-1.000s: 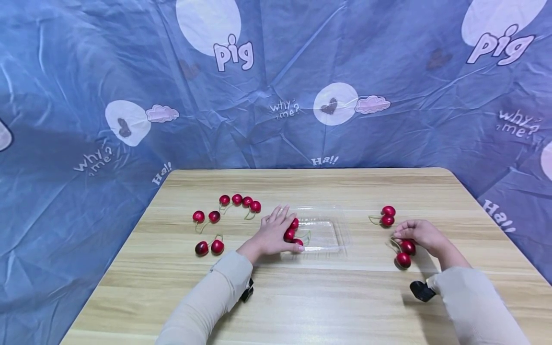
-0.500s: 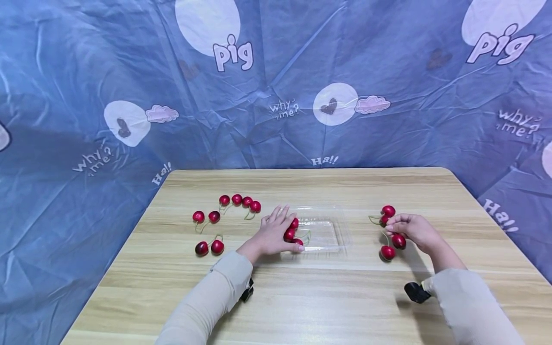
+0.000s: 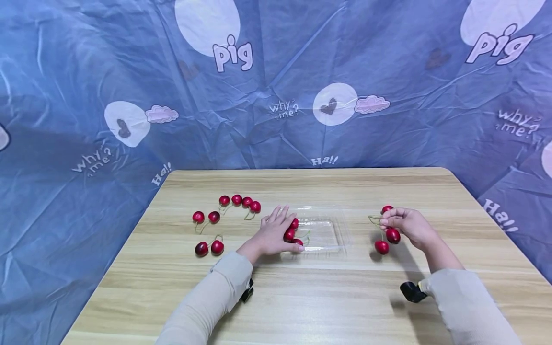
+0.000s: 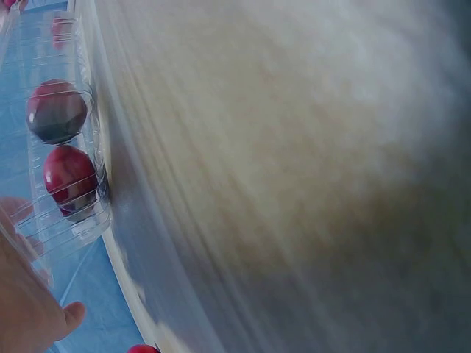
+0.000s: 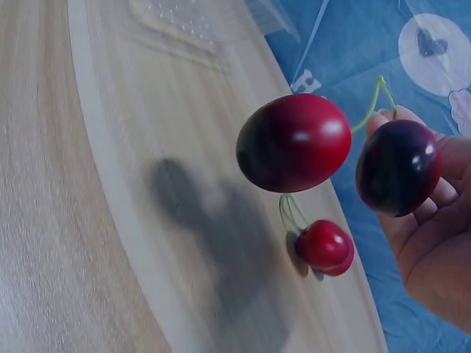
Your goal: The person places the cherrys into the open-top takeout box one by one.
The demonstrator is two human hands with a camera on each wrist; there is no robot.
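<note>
My left hand (image 3: 273, 235) lies with spread, fairly straight fingers over the left end of a clear plastic box (image 3: 340, 230). Red cherries (image 3: 290, 234) with green stems sit inside the box, partly covered by that hand. Through the box wall, the left wrist view shows a cherry (image 4: 57, 112) close up. My right hand (image 3: 407, 227) pinches the green stems of a cherry pair (image 3: 381, 247), which hangs above the table with its shadow below. Behind the right hand another cherry pair (image 5: 324, 245) rests on the wood, mostly hidden in the head view.
Several cherry pairs lie on the table's left side, among them a front pair (image 3: 217, 247) and a back pair (image 3: 255, 207). The wooden table (image 3: 327, 302) ends at a blue printed cloth (image 3: 258, 120) behind.
My right hand has lifted the cherry pair off the table and moved it left and slightly away from me. The left hand and the box have stayed in place.
</note>
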